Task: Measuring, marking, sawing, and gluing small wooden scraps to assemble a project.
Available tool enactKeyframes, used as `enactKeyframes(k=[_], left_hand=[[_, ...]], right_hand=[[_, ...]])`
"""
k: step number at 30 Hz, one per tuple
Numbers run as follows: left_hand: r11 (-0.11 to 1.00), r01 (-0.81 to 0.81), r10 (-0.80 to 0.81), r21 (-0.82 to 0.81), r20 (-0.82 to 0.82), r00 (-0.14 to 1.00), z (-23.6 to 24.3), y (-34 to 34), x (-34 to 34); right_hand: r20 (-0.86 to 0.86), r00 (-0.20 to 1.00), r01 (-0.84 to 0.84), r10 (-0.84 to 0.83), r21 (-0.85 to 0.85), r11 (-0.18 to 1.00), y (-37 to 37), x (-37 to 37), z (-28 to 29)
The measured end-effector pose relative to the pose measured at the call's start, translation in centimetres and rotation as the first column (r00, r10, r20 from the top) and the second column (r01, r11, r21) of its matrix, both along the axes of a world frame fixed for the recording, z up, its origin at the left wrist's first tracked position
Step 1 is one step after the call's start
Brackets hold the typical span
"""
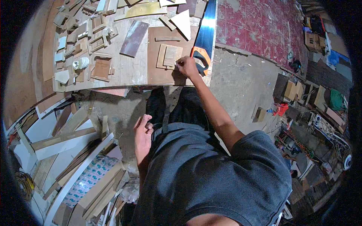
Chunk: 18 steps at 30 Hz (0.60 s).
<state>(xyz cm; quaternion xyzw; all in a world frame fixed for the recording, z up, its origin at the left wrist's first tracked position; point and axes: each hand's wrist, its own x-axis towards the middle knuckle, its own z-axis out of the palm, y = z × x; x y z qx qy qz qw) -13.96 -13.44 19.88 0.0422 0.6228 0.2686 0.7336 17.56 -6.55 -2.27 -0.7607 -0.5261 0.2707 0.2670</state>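
Observation:
My right hand reaches over the workbench, its fingertips pinched together at the lower right corner of a small stack of light wooden pieces. Whatever is between those fingertips is too small to make out. The stack lies on a brown board, with a thin wooden strip just beyond it. Close to the right hand is a handsaw with an orange and black handle, lying flat. Away from the bench, my left hand hangs beside my body, fingers loosely bent and apart, holding nothing.
Small wooden frames and offcuts crowd the bench's left side, near a white spiral bulb. A dark rectangular panel and a pale triangular piece lie farther in. Planks fill the lower left; tangled cables lie right.

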Motion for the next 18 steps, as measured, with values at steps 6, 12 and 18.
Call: enactKeyframes(k=[6, 12, 18], left_hand=[[1.000, 0.016, -0.016, 0.017, 0.007, 1.000, 0.3, 0.2, -0.1], [0.999, 0.030, -0.030, 0.021, 0.006, 1.000, 0.7, 0.5, -0.1], [0.999, 0.017, -0.017, 0.033, 0.000, 1.000, 0.6, 0.4, -0.7]], right_hand=[[0.035, 0.999, 0.001, 0.000, -0.001, 1.000, 0.1, -0.3, -0.5], [0.045, 0.999, 0.014, -0.014, 0.017, 1.000, 0.0, -0.4, -0.6], [-0.138, 0.985, 0.087, -0.103, -0.116, 0.989, 0.2, 0.4, 3.3]])
